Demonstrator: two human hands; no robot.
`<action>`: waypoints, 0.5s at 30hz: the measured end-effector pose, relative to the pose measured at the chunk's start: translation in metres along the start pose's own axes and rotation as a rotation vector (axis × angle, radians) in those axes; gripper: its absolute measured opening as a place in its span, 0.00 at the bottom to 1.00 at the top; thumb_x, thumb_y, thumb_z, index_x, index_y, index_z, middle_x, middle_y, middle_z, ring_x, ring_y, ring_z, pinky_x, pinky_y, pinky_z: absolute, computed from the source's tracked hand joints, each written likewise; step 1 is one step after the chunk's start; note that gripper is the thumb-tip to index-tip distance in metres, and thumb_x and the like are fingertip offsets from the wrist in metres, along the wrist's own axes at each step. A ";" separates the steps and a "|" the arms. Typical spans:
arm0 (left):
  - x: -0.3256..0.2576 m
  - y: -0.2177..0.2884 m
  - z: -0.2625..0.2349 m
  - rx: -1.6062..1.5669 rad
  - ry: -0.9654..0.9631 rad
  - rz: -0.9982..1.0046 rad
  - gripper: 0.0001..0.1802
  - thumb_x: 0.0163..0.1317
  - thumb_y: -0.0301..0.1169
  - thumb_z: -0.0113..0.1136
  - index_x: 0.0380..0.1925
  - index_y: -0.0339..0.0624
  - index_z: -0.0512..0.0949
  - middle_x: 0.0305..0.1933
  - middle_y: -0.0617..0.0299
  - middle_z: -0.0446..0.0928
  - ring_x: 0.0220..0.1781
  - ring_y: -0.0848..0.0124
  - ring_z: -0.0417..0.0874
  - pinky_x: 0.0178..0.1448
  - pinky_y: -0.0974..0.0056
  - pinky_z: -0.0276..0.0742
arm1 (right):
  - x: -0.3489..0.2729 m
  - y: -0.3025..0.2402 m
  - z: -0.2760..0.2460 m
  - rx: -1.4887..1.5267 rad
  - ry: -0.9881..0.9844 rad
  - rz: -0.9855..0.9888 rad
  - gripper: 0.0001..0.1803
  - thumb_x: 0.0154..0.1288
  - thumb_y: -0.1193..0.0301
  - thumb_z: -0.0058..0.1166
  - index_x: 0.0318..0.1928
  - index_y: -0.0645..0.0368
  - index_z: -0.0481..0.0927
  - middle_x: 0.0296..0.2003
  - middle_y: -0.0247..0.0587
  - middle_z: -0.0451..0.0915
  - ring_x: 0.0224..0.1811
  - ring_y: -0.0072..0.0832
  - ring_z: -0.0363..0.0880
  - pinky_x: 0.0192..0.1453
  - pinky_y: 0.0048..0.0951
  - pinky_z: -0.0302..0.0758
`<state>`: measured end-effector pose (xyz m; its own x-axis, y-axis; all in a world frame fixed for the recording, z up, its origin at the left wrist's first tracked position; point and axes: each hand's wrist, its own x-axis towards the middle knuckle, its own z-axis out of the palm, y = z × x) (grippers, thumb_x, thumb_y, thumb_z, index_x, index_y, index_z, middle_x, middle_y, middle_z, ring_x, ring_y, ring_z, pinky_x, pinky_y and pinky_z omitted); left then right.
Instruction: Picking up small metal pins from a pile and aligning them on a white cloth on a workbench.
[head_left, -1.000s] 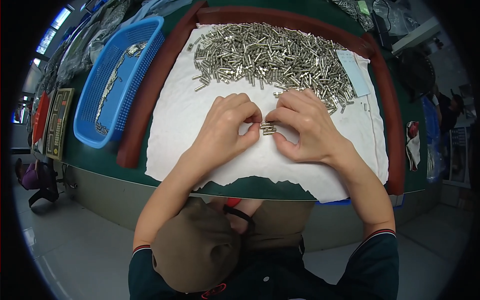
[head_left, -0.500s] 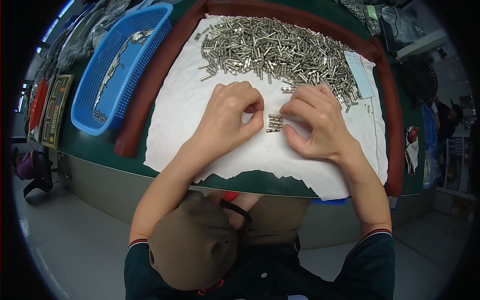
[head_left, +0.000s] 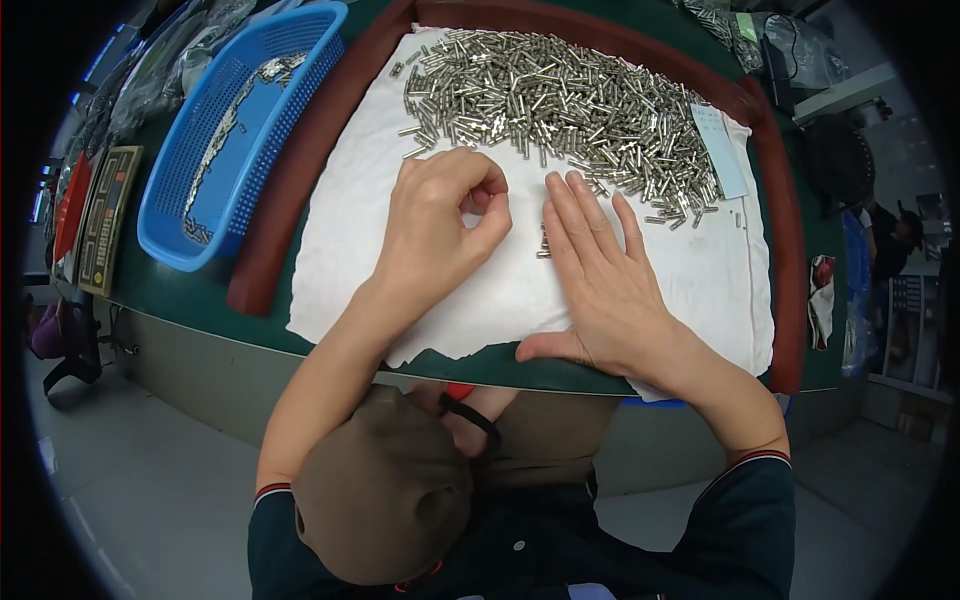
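Observation:
A heap of several small silver metal pins (head_left: 560, 100) lies on the far part of a white cloth (head_left: 350, 230). My left hand (head_left: 445, 225) rests on the cloth just before the heap, fingers curled, thumb and forefinger pinched together; nothing shows between them. My right hand (head_left: 600, 280) lies flat on the cloth with its fingers spread, holding nothing. A short row of aligned pins (head_left: 543, 240) peeks out from under the left edge of its forefinger.
A brown raised rim (head_left: 290, 200) frames the cloth on a green table (head_left: 180, 290). A blue plastic basket (head_left: 200, 170) holding metal parts stands at the left, with a flat keypad device (head_left: 110, 215) beyond it. A pale paper slip (head_left: 720, 150) lies beside the heap.
Both hands were pinched together on a small bundle of pins. Now they have parted: the right hand has flattened over the pins on the cloth, and the left hand has drawn back, curled.

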<state>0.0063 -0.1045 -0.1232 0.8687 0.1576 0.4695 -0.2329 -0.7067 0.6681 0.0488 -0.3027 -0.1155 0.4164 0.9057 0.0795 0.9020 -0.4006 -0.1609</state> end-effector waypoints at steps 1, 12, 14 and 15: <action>0.000 0.000 -0.001 0.000 -0.016 -0.011 0.04 0.49 0.23 0.62 0.24 0.41 0.76 0.24 0.63 0.76 0.27 0.68 0.78 0.40 0.61 0.64 | 0.004 0.004 0.003 -0.015 0.026 0.008 0.67 0.50 0.25 0.45 0.67 0.79 0.56 0.73 0.61 0.50 0.79 0.47 0.41 0.77 0.56 0.38; 0.000 -0.004 0.000 0.031 -0.162 0.008 0.03 0.53 0.22 0.64 0.29 0.36 0.80 0.28 0.61 0.76 0.29 0.69 0.75 0.37 0.66 0.71 | 0.017 0.060 -0.009 0.224 0.648 0.193 0.03 0.53 0.82 0.57 0.31 0.65 0.81 0.28 0.41 0.77 0.32 0.33 0.77 0.38 0.32 0.72; -0.001 -0.002 0.000 0.009 -0.202 -0.027 0.03 0.53 0.21 0.64 0.29 0.35 0.81 0.30 0.60 0.76 0.31 0.68 0.76 0.37 0.66 0.73 | 0.020 0.054 -0.004 0.180 0.672 0.075 0.03 0.46 0.82 0.57 0.23 0.61 0.77 0.22 0.38 0.73 0.28 0.34 0.73 0.34 0.33 0.66; -0.002 -0.001 0.002 0.010 -0.205 -0.021 0.03 0.53 0.21 0.64 0.29 0.35 0.81 0.30 0.60 0.76 0.31 0.68 0.76 0.37 0.66 0.73 | 0.017 0.051 -0.004 0.176 0.635 0.058 0.05 0.44 0.81 0.58 0.23 0.60 0.77 0.22 0.37 0.72 0.27 0.34 0.72 0.33 0.33 0.64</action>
<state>0.0059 -0.1049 -0.1258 0.9445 0.0291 0.3273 -0.2104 -0.7115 0.6704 0.1024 -0.3078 -0.1186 0.4983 0.6044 0.6216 0.8666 -0.3687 -0.3361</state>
